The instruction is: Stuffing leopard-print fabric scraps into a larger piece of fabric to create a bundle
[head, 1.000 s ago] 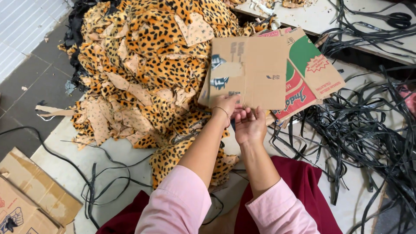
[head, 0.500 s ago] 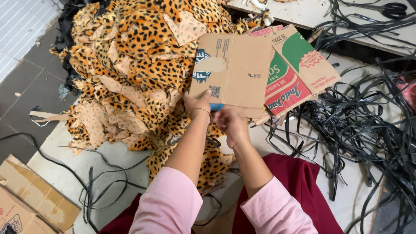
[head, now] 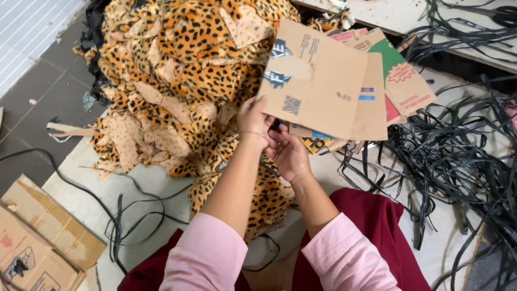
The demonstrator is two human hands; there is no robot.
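Cardboard sheet [head: 323,81] now lifted higher and tilted, clear of the printed cartons beyond the hands. Left hand [head: 253,119] grips its lower edge; right hand [head: 291,153], just beneath, pinches something small, unclear what. Leopard-print fabric pile [head: 183,81] lies left, unsorted; black straps [head: 458,151] lie right.

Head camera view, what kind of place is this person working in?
Probably a small sewing or craft workshop. A heap of leopard-print fabric pieces covers the work surface, black strips lie tangled alongside, and the left hand and right hand hold a flat cardboard piece.
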